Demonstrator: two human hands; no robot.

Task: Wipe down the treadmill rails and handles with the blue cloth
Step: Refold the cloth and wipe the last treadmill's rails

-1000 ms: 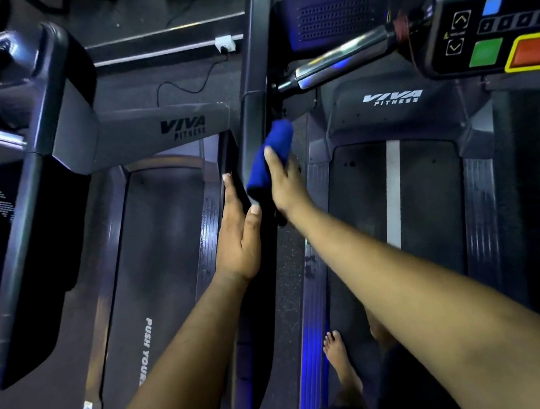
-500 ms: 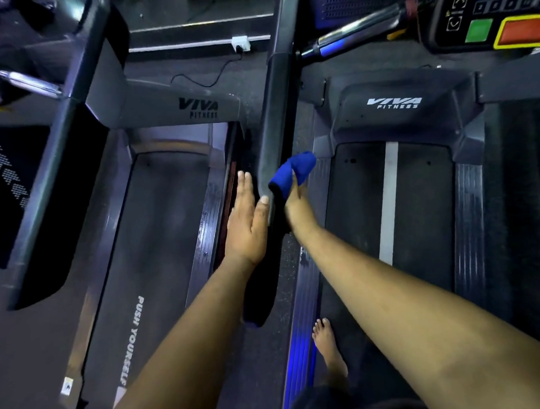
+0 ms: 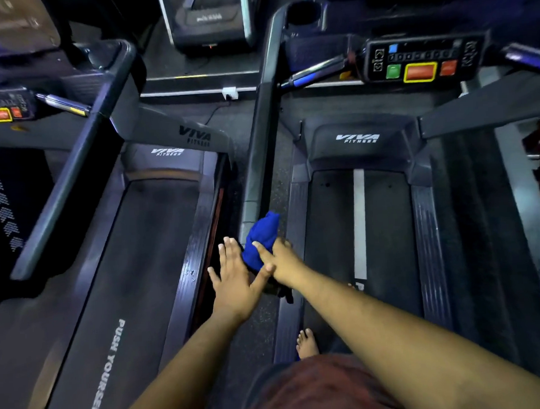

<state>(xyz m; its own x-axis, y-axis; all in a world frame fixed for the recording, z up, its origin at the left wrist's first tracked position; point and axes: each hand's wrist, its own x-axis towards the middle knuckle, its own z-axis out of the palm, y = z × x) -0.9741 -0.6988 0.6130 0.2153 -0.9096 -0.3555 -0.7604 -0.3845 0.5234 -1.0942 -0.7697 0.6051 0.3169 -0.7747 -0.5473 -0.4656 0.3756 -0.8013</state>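
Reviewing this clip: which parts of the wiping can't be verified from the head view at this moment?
- Near end of the handrail: hidden under the blue cloth and both hands, so contact there is unclear.
- Right hand fingers: mostly behind the cloth; only its grip from above shows.
- Left hand palm: faces away; whether it presses the rail is unclear.
- Far right handle: cut off by the frame edge.
- Rail cleanliness: too dark and blurred.

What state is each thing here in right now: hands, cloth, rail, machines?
Right hand: grips the blue cloth.
Blue cloth: bunched, pressed on the rail's near end.
Left hand: flat, fingers straight, beside the rail.
Rail: dark, slanting away toward the console.
Console: buttons visible.
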